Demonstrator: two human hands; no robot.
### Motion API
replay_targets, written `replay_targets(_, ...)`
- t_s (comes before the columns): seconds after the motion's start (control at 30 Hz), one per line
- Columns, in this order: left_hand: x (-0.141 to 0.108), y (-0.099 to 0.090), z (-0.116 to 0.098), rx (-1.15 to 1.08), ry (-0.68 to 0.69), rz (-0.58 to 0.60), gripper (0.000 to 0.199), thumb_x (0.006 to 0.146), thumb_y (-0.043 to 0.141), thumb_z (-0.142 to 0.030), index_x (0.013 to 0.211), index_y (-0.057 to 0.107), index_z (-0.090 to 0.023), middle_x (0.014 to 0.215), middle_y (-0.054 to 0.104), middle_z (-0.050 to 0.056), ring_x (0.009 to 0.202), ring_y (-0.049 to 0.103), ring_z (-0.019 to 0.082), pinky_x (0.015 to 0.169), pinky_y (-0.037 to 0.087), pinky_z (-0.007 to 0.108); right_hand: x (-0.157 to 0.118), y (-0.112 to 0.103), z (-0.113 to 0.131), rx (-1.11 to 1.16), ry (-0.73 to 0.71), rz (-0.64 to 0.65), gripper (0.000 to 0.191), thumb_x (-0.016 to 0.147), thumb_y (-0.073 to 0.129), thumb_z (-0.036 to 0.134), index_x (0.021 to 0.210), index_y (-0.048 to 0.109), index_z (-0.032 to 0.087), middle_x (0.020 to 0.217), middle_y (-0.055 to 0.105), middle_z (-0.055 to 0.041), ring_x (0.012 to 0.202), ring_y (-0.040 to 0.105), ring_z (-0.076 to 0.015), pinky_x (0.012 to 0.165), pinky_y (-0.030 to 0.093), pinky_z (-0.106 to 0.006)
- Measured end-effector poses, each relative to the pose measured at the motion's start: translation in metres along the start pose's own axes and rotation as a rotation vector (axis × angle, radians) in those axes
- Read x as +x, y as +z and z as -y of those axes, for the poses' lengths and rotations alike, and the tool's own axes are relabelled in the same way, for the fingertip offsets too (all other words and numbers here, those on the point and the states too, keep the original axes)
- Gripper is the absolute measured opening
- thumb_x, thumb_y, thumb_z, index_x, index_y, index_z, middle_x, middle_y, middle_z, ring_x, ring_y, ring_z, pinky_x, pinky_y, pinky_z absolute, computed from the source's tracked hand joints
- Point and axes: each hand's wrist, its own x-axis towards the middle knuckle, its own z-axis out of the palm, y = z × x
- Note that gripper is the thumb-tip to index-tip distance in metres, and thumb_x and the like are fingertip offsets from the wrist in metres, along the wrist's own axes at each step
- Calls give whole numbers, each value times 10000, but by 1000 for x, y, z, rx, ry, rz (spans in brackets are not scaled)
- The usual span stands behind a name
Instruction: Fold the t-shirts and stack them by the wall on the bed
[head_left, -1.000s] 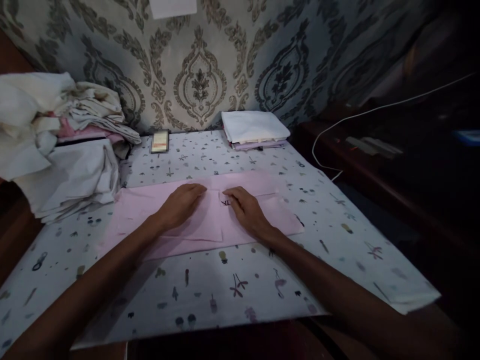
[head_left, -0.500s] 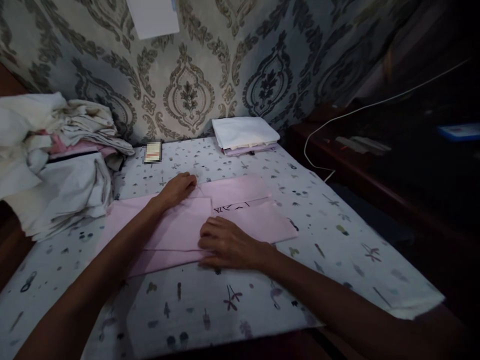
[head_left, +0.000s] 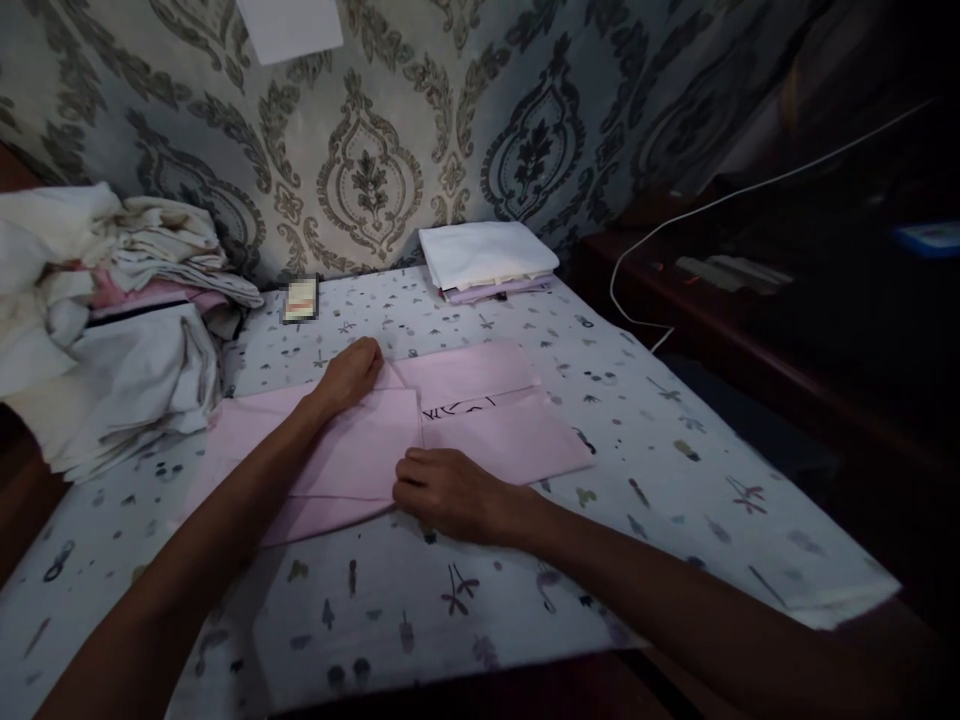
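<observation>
Pink garment (head_left: 352,440): lies folded flat on the table (head_left: 720,490), under a white sheet-like cover with small printed motifs. Shows dark lettering (head_left: 457,408), partly hidden by a fold, on the right half, with an overlapping flap across the left half.

Left hand (head_left: 351,374): rests at the far edge of the pink garment, fingers curled in and grasping the fabric near the top corner of the flap. Right hand (head_left: 448,492): sits at the near edge of the pink garment, below the lettering, fingers bent and closed on the flap's lower corner; exact grip under the knuckles impossible to tell.

Beyond the pink garment, to the right: a folded white cloth (head_left: 487,255) on top of lilac fabric. Beyond it, to the left: a small pixelated item (head_left: 301,300), unreadable. Left of the pink garment: a loose heap of pale cloths (head_left: 150,350), with some pink fabric among them. Behind the pink garment, past the table: a damask-patterned wall (head_left: 367,130). Far to its right: a thin white cord (head_left: 712,205) over dark furniture (head_left: 720,330).
</observation>
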Motion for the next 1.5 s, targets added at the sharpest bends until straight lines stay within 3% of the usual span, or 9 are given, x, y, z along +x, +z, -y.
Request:
replay_targets(0.13, 0, 0, -8, 66, -42, 8, 131, 947, 412, -214, 918, 539, -202, 991, 639, 100, 931, 594, 248, 803, 469, 373, 0, -1, 1, 18, -14, -1, 268, 945, 451, 24, 750, 560, 170, 738, 561, -16, 659, 409, -140, 545, 301, -279)
replay_targets(0.27, -7, -5, -21, 119, -42, -8, 188, 956, 399, -213, 1031, 566, -167, 1094, 643, 152, 1028, 587, 295, 871, 472, 440, -2, -6, 2, 136, 1, -50, 254, 1012, 487, 234, 791, 595, 171, 778, 603, -35, 700, 490, -148, 602, 395, -284)
replay_targets(0.4, -38, -6, -32, 98, 67, -70, 325, 989, 348, -214, 1251, 523, -136, 1287, 614, 191, 1201, 559, 302, 1018, 426, 501, 2, -8, -2, 267, 193, -202, 298, 1040, 390, 243, 893, 639, 171, 863, 653, -78, 807, 587, -182, 704, 507, -319)
replay_targets(0.5, -69, 1, -28, 73, 127, -74, 408, 1019, 314, -256, 1385, 445, -130, 1478, 498, 211, 1398, 435, 289, 1125, 358, 511, 14, 1, -7, 190, 376, -197, 299, 1028, 366, 254, 1126, 634, 164, 1149, 668, -163, 1079, 616, -272, 906, 537, -457)
replay_targets(0.63, -104, 4, -4, 136, 10, -23, 545, 1036, 316, -428, 1480, 368, -116, 1577, 385, 213, 1488, 322, 297, 1180, 304, 523, 30, 22, -11, 69, 449, -36, 537, 1000, 429, 418, 1433, 450, 102, 1515, 454, -229, 1432, 393, -356, 1160, 372, -542)
replay_targets(0.87, -146, -19, 82, 257, -288, 33, 703, 1005, 328, -555, 1489, 372, -47, 1584, 340, 259, 1506, 270, 334, 1202, 247, 554, 29, 38, -14, -6, 436, 41, 687, 1022, 255, 554, 1519, 343, 88, 1585, 365, -209, 1504, 276, -306, 1228, 278, -525)
replay_targets(1.03, -162, -29, 117, 270, -315, -6, 741, 991, 289, -593, 1475, 388, -42, 1569, 368, 259, 1495, 293, 336, 1195, 283, 510, 32, 34, -12, 4, 448, 69, 716, 1027, 221, 550, 1508, 358, 38, 1581, 355, -237, 1506, 266, -317, 1231, 259, -533)
replay_targets(1.33, -180, -23, 85, 295, -257, -27, 785, 957, 255, -596, 1505, 345, -41, 1580, 356, 251, 1499, 275, 364, 1171, 299, 546, 29, 9, 4, 115, 584, 222, 787, 1005, 305, 616, 1564, 267, 64, 1646, 212, -177, 1540, 140, -283, 1264, 157, -454)
replay_targets(1.5, -188, -25, 76, 252, -229, 42, 719, 952, 252, -547, 1501, 380, -101, 1555, 416, 219, 1470, 332, 385, 1127, 344, 585, -16, -5, 11, 81, 605, 98, 676, 1020, 381, 515, 1552, 312, 103, 1638, 248, -164, 1535, 177, -289, 1256, 194, -493)
